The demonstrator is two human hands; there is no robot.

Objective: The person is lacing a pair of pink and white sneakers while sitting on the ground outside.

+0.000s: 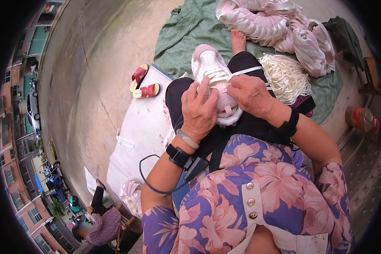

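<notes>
A pink and white sneaker (pixel 208 62) rests on my lap between my black-trousered thighs, toe pointing away from me. My left hand (pixel 198 111) is closed on the shoe's left side, its fingertips at the lace holes beside the tongue (pixel 227 100). On the other side my right hand (pixel 250 95) pinches a flat white shoelace (pixel 246 71), which crosses the upper and trails right over my thigh. Laces run through the front holes. The fingers partly hide the middle rows of holes.
A pile of cream laces (pixel 285 76) lies by my right leg. Beyond it are strung pink-white shoe pieces (pixel 275 27) on a green cloth (pixel 178 38). Red sandals (pixel 146 90) stand at left; a bottle (pixel 362 118) is at right. Another person (pixel 103 226) sits at lower left.
</notes>
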